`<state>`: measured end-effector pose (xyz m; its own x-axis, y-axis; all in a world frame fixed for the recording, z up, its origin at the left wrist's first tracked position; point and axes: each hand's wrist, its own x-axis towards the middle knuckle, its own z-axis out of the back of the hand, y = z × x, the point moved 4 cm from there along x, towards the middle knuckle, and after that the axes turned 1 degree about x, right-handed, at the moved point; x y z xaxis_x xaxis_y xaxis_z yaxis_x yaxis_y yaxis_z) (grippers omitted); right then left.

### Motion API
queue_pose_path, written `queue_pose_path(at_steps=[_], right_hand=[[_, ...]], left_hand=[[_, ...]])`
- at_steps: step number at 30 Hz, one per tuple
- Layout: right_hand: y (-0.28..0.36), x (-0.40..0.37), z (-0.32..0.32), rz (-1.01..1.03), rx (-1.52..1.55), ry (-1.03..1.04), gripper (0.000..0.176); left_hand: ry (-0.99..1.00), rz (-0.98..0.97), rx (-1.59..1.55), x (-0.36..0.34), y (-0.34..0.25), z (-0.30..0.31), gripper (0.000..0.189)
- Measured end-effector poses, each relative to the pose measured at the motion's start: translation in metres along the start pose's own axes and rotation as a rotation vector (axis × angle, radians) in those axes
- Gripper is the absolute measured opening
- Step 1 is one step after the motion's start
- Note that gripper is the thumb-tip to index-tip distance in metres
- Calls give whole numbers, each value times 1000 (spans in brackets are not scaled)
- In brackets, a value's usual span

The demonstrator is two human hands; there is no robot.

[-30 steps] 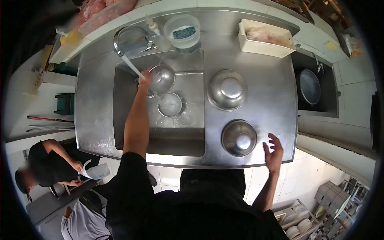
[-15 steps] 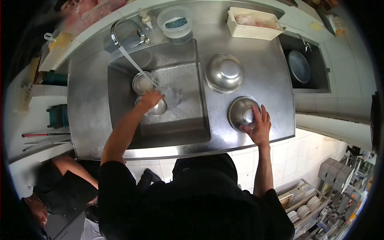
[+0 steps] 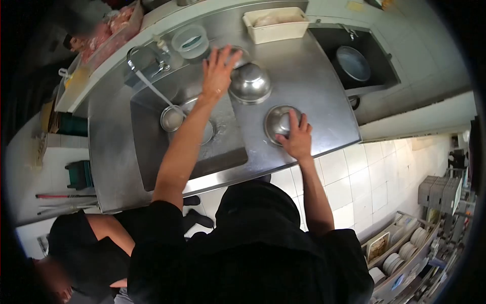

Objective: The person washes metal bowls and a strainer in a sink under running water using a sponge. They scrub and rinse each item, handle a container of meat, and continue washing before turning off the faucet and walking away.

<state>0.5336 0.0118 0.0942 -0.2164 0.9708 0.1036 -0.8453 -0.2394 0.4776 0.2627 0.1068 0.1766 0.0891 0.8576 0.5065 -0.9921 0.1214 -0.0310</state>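
Observation:
My left hand (image 3: 217,71) reaches across the steel counter (image 3: 314,86) with its fingers spread and nothing in it. It hovers beside the far upturned steel bowl (image 3: 251,83), over another round steel rim that it partly hides. My right hand (image 3: 297,138) lies on the near upturned steel bowl (image 3: 276,121), fingers curled over its top. In the sink (image 3: 152,152) sit two small steel bowls (image 3: 172,119), and water runs into them from the faucet (image 3: 144,61).
A clear plastic tub (image 3: 191,43) and a white bin of raw meat (image 3: 276,25) stand at the counter's back. A second sink holds a pan (image 3: 353,63). A person in black (image 3: 86,248) crouches at lower left. Plate racks (image 3: 405,248) stand at lower right.
My left hand let go of the bowl in the sink and rose to the far upturned bowl. My right hand came down onto the near bowl and stays there.

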Motion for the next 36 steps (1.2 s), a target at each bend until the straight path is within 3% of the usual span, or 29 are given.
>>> queue_pose_path(at_steps=[5,10,13,14,16,18,20,21,23,24,26,28,29,31,32,34,36], right_hand=[[33,-7,-13,-152,7,23,86],[46,6,-19,-128,58,70,84],[48,10,-15,-121,55,60,84],[44,8,-17,-100,64,76,84],[38,6,-17,38,148,-31,83],[33,10,-17,66,140,-23,81],[40,13,-16,89,117,-2,79],[48,19,-14,20,93,116,78],[66,34,-5,-94,-16,353,67],[75,50,-3,-81,-24,360,67],[105,85,-2,183,-153,291,56],[182,133,24,467,105,176,44],[213,163,21,595,188,118,38],[274,226,7,790,292,15,31],[298,262,-10,737,267,107,25],[335,333,-62,677,-45,333,26],[338,392,-137,597,-282,466,27]], left_hand=[[131,-246,-91,-35,-70,-35,57],[122,-83,-126,-58,-73,-40,58],[15,-63,-485,-74,-62,-30,50],[15,-43,-467,-89,-56,-23,50],[-15,224,-700,-129,-34,-19,43],[107,481,-655,-191,12,-43,36],[180,866,-766,-265,59,-54,28],[134,844,-701,-310,90,-69,24],[215,993,-676,-354,123,-46,21],[239,1040,-638,-373,139,-38,20],[272,1086,-605,-401,167,-24,18],[325,1274,-577,-417,191,-27,17],[326,1277,-589,-413,200,-31,17],[186,1215,-905,-398,213,-38,19],[194,1216,-914,-389,219,-47,19],[95,996,-1000,-349,228,-71,19],[340,1018,-930,-288,229,-72,20]])
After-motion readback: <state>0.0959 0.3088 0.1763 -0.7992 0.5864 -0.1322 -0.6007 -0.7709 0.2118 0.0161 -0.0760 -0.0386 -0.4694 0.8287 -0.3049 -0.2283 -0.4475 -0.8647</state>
